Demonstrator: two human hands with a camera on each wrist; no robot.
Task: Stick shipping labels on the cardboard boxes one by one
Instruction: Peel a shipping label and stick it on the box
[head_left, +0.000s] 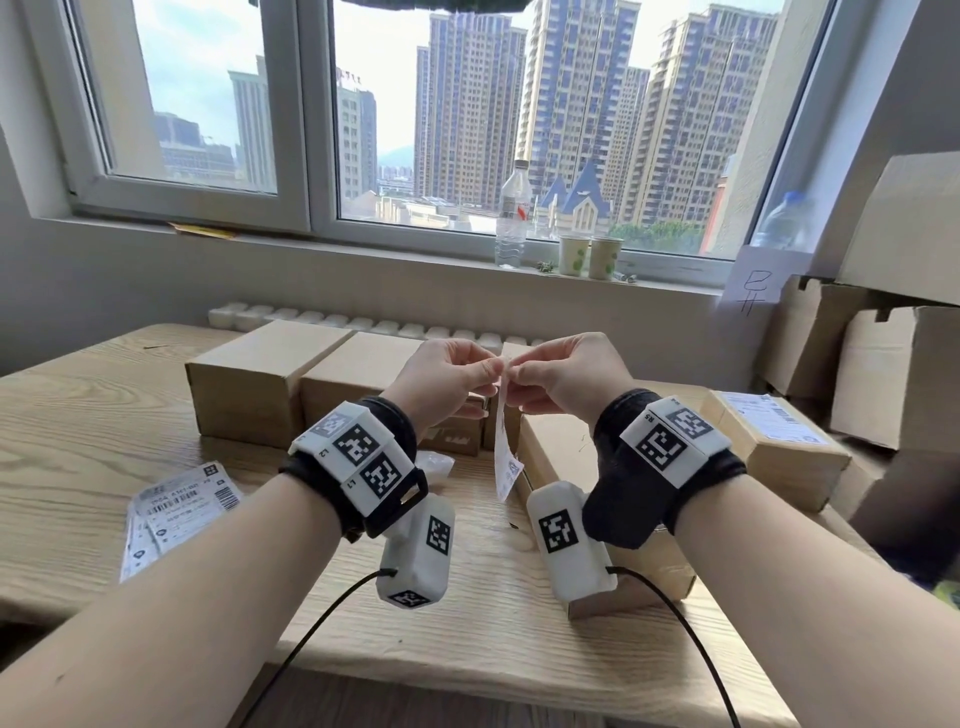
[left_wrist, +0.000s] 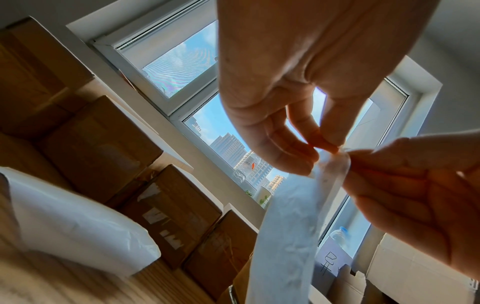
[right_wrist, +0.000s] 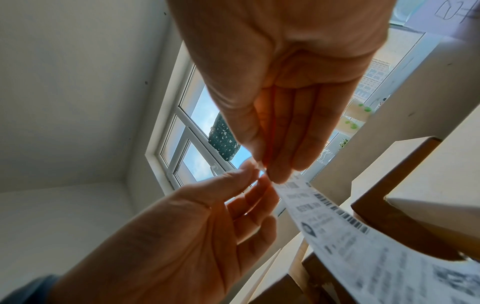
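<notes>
In the head view both hands are raised above the wooden table (head_left: 104, 415), and a white shipping label (head_left: 505, 457) hangs down between them. My left hand (head_left: 492, 372) pinches its top edge from the left. My right hand (head_left: 515, 372) pinches the same edge from the right. The left wrist view has the label's blank side (left_wrist: 293, 226) under the left hand (left_wrist: 327, 145). Barcodes show on the label's printed side (right_wrist: 337, 226) in the right wrist view, below the right hand (right_wrist: 272, 174). Plain cardboard boxes (head_left: 265, 379) stand in a row behind the hands. Another box (head_left: 566, 457) lies under the right wrist.
A pile of loose labels (head_left: 176, 509) lies at the table's left front. A box with a label stuck on it (head_left: 774, 441) sits at the right. Larger cartons (head_left: 883, 353) are stacked at the far right. A water bottle (head_left: 513, 218) and paper cups (head_left: 574, 254) stand on the sill.
</notes>
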